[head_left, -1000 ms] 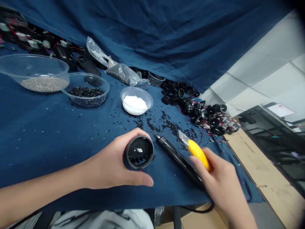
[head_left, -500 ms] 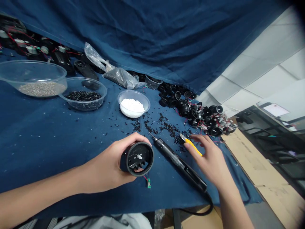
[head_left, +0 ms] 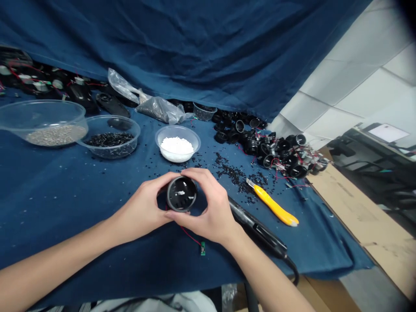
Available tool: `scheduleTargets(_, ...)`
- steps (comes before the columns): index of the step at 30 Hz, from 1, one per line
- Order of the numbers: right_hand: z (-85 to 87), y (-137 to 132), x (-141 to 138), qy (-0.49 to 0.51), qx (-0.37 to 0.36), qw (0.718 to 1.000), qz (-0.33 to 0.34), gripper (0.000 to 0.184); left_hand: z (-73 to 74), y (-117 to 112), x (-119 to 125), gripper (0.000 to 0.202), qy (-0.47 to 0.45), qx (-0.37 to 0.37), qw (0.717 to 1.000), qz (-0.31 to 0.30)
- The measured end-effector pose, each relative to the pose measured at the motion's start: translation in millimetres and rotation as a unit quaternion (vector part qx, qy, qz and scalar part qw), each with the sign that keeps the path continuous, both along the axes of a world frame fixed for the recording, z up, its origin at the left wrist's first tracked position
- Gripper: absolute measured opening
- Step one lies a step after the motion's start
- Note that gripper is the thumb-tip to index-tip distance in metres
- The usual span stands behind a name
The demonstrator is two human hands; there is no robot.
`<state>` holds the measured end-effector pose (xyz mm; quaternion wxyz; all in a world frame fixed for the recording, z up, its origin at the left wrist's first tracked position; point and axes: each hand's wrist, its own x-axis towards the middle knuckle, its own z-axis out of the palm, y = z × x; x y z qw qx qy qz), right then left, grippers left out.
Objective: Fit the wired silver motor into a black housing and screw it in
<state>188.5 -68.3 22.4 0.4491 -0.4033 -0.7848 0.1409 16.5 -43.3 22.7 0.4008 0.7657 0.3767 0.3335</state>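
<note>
Both hands hold a black round housing (head_left: 181,193) with its mouth facing me; a white bit shows inside. My left hand (head_left: 143,210) wraps its left side, and my right hand (head_left: 209,208) grips its right side with fingers curled round the rim. A thin red wire with a small green board (head_left: 203,248) trails from the housing onto the blue cloth (head_left: 65,195). A yellow-handled knife (head_left: 272,204) lies free to the right. The black electric tool (head_left: 260,229) lies just behind my right wrist.
At the back stand a small bowl of white pellets (head_left: 177,144), a bowl of black pins (head_left: 110,137) and a large bowl of grey bits (head_left: 42,123). Black crumbs (head_left: 237,175) litter the cloth. A heap of black wired parts (head_left: 279,154) lies at the right edge.
My right hand put down the yellow knife on the cloth and came left onto the black housing. The housing has shifted slightly up and away from me.
</note>
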Motion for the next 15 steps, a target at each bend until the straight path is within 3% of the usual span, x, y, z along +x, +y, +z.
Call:
scheduleTargets(2, -0.7, -0.9, 3.1, 0.034, 0.017, 0.999, -0.015, 0.054, -1.3, -2.7, 1.3, 0.038, 0.012, 0.033, 0.999, 0.005)
scheduleTargets(6, -1.1, -4.1, 4.4, 0.072, 0.026, 0.997, -0.031, 0.049, -5.7, -3.7, 0.7, 0.004, 0.050, 0.103, 0.993, -0.024)
scheduleTargets(11, -5.5, -6.9, -1.3, 0.077, 0.021, 0.997, -0.022, 0.052, -16.5, -2.1, -1.0, 0.008, 0.033, 0.205, 0.976, -0.065)
scheduleTargets(15, -8.1, -9.4, -3.8, 0.077, 0.025, 0.996, -0.032, 0.053, -22.1, -2.0, -0.4, 0.017, 0.003, 0.224, 0.972, -0.073)
